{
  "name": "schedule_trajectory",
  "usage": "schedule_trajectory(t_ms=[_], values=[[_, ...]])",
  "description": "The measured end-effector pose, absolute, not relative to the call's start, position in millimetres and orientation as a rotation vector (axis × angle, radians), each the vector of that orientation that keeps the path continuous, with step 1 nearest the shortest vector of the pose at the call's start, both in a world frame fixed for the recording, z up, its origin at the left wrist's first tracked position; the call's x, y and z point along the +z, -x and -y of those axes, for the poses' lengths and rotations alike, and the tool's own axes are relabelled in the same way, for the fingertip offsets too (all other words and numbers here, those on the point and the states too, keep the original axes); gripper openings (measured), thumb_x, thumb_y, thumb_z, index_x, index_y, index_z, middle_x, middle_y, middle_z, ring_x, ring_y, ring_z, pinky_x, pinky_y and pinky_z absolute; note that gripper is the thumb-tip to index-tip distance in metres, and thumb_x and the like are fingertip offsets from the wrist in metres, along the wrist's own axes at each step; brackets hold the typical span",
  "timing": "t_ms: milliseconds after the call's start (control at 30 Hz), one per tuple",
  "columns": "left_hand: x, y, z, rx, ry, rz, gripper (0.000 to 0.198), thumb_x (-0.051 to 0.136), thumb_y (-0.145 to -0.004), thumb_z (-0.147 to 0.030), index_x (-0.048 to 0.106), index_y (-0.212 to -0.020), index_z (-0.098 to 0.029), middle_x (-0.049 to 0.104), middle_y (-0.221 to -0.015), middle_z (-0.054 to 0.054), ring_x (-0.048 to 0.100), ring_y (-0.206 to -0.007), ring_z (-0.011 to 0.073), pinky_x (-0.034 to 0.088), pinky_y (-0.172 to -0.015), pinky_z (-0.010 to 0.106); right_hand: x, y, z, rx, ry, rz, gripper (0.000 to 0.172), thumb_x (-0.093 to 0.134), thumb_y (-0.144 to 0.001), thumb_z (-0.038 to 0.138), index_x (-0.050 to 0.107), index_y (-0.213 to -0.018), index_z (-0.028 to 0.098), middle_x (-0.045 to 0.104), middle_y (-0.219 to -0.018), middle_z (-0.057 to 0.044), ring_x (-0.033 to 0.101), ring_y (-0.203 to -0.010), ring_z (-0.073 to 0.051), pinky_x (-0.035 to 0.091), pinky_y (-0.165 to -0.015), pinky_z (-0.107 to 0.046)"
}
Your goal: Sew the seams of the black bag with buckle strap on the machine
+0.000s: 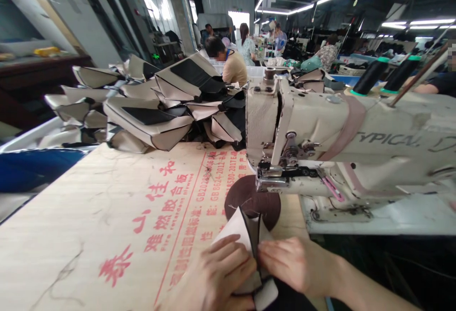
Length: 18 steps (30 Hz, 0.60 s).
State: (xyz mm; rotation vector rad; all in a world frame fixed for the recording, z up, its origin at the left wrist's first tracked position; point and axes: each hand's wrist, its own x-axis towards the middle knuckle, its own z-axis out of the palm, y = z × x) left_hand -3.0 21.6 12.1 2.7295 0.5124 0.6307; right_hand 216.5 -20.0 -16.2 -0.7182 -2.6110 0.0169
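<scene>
At the bottom centre, a beige piece with black edging (239,229) is held between both hands. My left hand (226,268) is closed on its left side, fingers bent over the beige material. From the right, my right hand (292,261) pinches the piece near its dark edge. Just beyond the piece, a roll of dark brown tape (254,199) lies flat on the plywood board (117,216). The sewing machine (342,135) stands to the right, its needle area above and beyond my hands.
A large heap of beige and black sewn pieces (149,107) covers the board's far side. Black thread spools (370,76) stand behind the machine. A blue and white container (35,166) is at the left. Several people sit farther back, one bent forward (233,66). Loose threads lie on the board.
</scene>
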Motion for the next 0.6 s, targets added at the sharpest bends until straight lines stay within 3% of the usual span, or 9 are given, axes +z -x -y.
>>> schedule_trajectory(t_ms=[67,167,267,367,500,600], values=[[9.1,-1.5,-13.6,0.659,-2.723,-0.55,0.008,0.054,-0.083,-0.026,0.059,-0.082,-0.021,0.061,-0.071,0.0,0.057,-0.07,0.0131,0.047,-0.082,0.029,-17.5,-215.9,19.8,0.002,0.737,2.606,0.032,0.03,-0.093,0.013,0.056,-0.108,0.002,0.061,-0.107,-0.014,0.058,-0.1,-0.021,0.053,-0.08,-0.028],[10.8,-7.9,-4.8,0.692,-2.572,-0.756,0.015,0.049,-0.084,-0.017,0.055,-0.071,-0.02,0.058,-0.068,-0.001,0.053,-0.065,0.0116,0.043,-0.068,0.025,-19.4,-214.5,18.9,-0.027,0.742,2.606,0.03,0.031,-0.093,0.012,0.057,-0.104,0.003,0.061,-0.106,-0.013,0.057,-0.1,-0.02,0.053,-0.08,-0.027],[18.0,-13.2,-4.3,0.551,-2.329,-0.99,0.025,0.046,-0.087,-0.022,0.051,-0.063,-0.018,0.056,-0.069,0.0,0.052,-0.069,0.0113,0.041,-0.066,0.023,-19.0,-213.7,17.1,-0.028,0.746,2.57,0.032,0.028,-0.093,0.011,0.059,-0.094,0.006,0.061,-0.106,-0.013,0.057,-0.099,-0.02,0.051,-0.081,-0.026],[23.4,-15.1,-10.6,0.407,-2.107,-1.11,0.034,0.045,-0.087,-0.029,0.046,-0.056,-0.017,0.053,-0.069,0.0,0.051,-0.071,0.0116,0.039,-0.063,0.022,-18.0,-213.6,16.4,0.047,0.754,2.518,0.03,0.028,-0.094,0.012,0.057,-0.097,0.006,0.061,-0.101,-0.012,0.057,-0.096,-0.018,0.05,-0.081,-0.025],[23.2,-13.3,-22.8,0.266,-1.922,-1.199,0.031,0.049,-0.082,-0.034,0.048,-0.056,-0.017,0.048,-0.065,-0.003,0.045,-0.062,0.01,0.034,-0.057,0.023,-18.7,-212.1,19.0,0.158,0.875,2.397,0.022,0.032,-0.094,0.014,0.054,-0.094,0.011,0.06,-0.086,-0.006,0.057,-0.078,-0.014,0.048,-0.068,-0.025],[22.4,-14.4,-33.7,0.25,-1.829,-1.254,0.028,0.053,-0.076,-0.036,0.05,-0.057,-0.016,0.044,-0.059,-0.005,0.04,-0.059,0.0099,0.03,-0.055,0.023,-17.8,-209.0,20.0,0.087,0.898,2.373,0.02,0.034,-0.094,0.014,0.052,-0.103,0.011,0.058,-0.092,-0.007,0.055,-0.079,-0.014,0.045,-0.067,-0.024]])
